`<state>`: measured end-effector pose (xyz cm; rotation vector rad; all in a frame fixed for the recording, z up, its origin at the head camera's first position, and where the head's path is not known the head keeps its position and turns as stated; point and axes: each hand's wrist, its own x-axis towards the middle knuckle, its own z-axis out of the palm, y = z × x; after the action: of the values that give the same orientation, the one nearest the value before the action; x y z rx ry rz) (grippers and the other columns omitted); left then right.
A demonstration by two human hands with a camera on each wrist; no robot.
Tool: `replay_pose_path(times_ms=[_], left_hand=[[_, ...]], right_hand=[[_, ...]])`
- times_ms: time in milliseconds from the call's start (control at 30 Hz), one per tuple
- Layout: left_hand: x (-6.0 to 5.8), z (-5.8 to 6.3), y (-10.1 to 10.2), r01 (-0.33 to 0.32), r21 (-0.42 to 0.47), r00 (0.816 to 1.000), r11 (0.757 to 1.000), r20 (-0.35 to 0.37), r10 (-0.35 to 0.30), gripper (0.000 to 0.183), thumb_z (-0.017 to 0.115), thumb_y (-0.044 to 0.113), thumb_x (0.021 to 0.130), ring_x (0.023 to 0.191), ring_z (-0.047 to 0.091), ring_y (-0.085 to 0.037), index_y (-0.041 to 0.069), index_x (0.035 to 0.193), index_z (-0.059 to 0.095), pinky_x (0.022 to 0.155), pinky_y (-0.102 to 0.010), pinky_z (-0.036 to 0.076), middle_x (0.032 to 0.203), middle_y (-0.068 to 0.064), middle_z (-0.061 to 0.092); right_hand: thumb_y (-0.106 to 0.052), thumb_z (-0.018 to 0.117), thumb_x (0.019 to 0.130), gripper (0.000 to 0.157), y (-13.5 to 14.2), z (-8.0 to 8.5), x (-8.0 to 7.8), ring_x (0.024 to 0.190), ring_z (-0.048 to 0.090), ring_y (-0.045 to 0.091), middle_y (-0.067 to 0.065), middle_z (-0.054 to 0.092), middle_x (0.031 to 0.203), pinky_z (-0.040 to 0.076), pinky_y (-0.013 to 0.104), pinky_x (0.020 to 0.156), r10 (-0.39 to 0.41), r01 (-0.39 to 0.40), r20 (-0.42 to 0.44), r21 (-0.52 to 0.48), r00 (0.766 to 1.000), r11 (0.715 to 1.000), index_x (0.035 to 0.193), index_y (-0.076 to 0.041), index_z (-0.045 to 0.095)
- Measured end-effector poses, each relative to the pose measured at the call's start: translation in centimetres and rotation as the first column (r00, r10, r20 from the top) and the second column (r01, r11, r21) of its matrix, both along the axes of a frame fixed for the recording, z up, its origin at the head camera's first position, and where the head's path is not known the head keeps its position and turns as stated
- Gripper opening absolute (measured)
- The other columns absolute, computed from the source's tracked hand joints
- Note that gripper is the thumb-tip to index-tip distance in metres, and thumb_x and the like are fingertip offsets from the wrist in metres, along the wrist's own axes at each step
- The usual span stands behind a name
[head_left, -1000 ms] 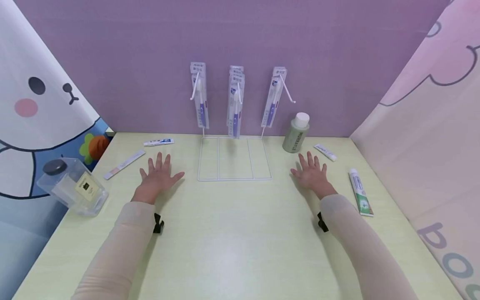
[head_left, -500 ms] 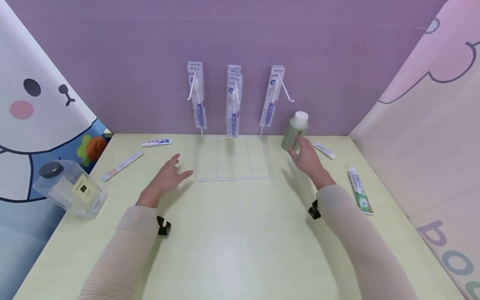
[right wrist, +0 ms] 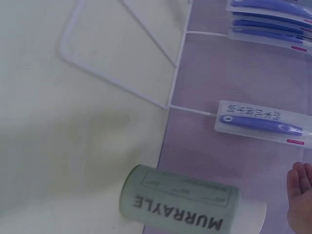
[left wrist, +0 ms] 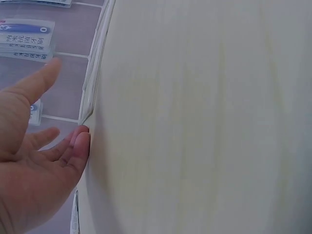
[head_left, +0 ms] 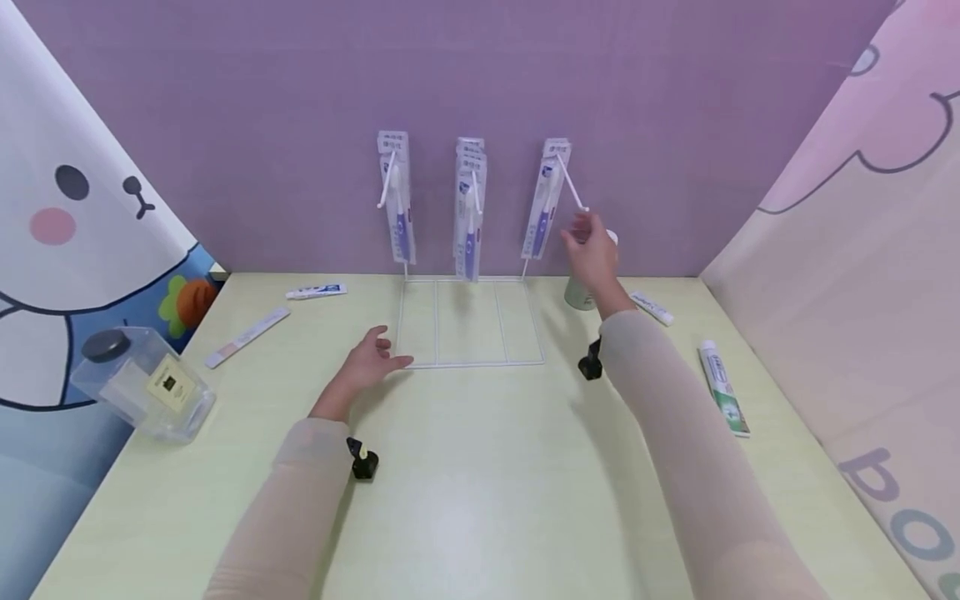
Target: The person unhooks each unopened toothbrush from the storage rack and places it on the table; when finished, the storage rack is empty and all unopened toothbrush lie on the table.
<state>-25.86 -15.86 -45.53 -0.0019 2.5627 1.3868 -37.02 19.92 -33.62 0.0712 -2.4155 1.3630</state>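
The right hand (head_left: 595,254) is raised just below the tip of the right hook (head_left: 572,184), its fingers loosely bent and the thumb set apart; nothing is gripped by it. The left hand (head_left: 364,365) is held low at the front left corner of a white wire rack (head_left: 472,365), thumb well parted from the fingers, with nothing held between them. Whether the wire is touched by either hand cannot be settled from these angles.

The rack is placed at the back of the pale table (head_left: 480,483), before a purple backdrop (head_left: 300,125). Packaged toothbrushes (head_left: 469,221) are hung on it from the left hook (head_left: 387,180), the middle hook (head_left: 476,192) and the right hook. Blue handles are seen through the wrapping, on which Chinese characters are printed, 牙刷 among them.

Behind the right hand, a green bottle (right wrist: 178,200) is partly hidden in the head view; "MURRAYLE" is printed on it in dark capitals, above which smaller lines are too faint to be read. To its right, a small white tube (head_left: 652,308) and a larger green-and-white tube (head_left: 723,388) are laid. On the left are placed a blue-and-white tube (head_left: 317,292), a slim box (head_left: 247,337) and a clear bottle (head_left: 135,379), by which a cream label (head_left: 171,384) with a dark emblem is borne.
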Motion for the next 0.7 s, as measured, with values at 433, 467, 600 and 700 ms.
replay_pose_path(times_ms=[433, 467, 600, 700], left_hand=[[-0.5, -0.9, 0.5, 0.057, -0.038, 0.997, 0.998, -0.049, -0.059, 0.073, 0.068, 0.013, 0.08, 0.108, 0.04, -0.03, -0.007, 0.137, 0.027, 0.093, -0.041, 0.033, 0.118, -0.021, 0.043], [-0.5, -0.9, 0.5, 0.061, -0.044, 0.997, 0.997, -0.051, -0.063, 0.071, 0.067, 0.01, 0.081, 0.106, 0.04, -0.03, -0.007, 0.137, 0.028, 0.093, -0.041, 0.033, 0.116, -0.02, 0.044], [-0.6, -0.9, 0.5, 0.071, -0.068, 0.995, 0.995, -0.063, -0.075, 0.062, 0.064, 0.004, 0.081, 0.098, 0.039, -0.028, -0.008, 0.134, 0.033, 0.09, -0.041, 0.034, 0.107, -0.017, 0.044], [-0.7, -0.9, 0.5, 0.063, -0.075, 0.996, 0.995, -0.065, -0.068, 0.06, 0.063, 0.003, 0.082, 0.098, 0.04, -0.027, -0.007, 0.134, 0.035, 0.091, -0.041, 0.033, 0.107, -0.016, 0.045]], right_hand=[[-0.007, 0.062, 0.084, 0.049, -1.9, 2.2, -3.5, 0.109, 0.047, 0.014, 0.005, 0.05, 0.119, 0.04, 0.021, 0.085, -0.021, 0.034, 0.058, -0.231, 0.998, 0.972, 0.128, -0.01, 0.04], [-0.007, 0.062, 0.085, 0.05, -2.0, 2.4, -3.5, 0.109, 0.047, 0.015, 0.005, 0.05, 0.12, 0.04, 0.021, 0.086, -0.024, 0.038, 0.063, -0.226, 0.998, 0.973, 0.129, -0.011, 0.039], [-0.004, 0.061, 0.084, 0.05, -2.1, 2.8, -3.8, 0.108, 0.047, 0.016, 0.006, 0.051, 0.119, 0.04, 0.02, 0.086, -0.022, 0.038, 0.076, -0.226, 0.997, 0.973, 0.13, -0.01, 0.039], [-0.001, 0.06, 0.084, 0.048, -2.2, 2.8, -4.0, 0.105, 0.049, 0.015, 0.007, 0.053, 0.116, 0.041, 0.02, 0.083, -0.015, 0.034, 0.078, -0.245, 0.997, 0.969, 0.128, -0.009, 0.041]])
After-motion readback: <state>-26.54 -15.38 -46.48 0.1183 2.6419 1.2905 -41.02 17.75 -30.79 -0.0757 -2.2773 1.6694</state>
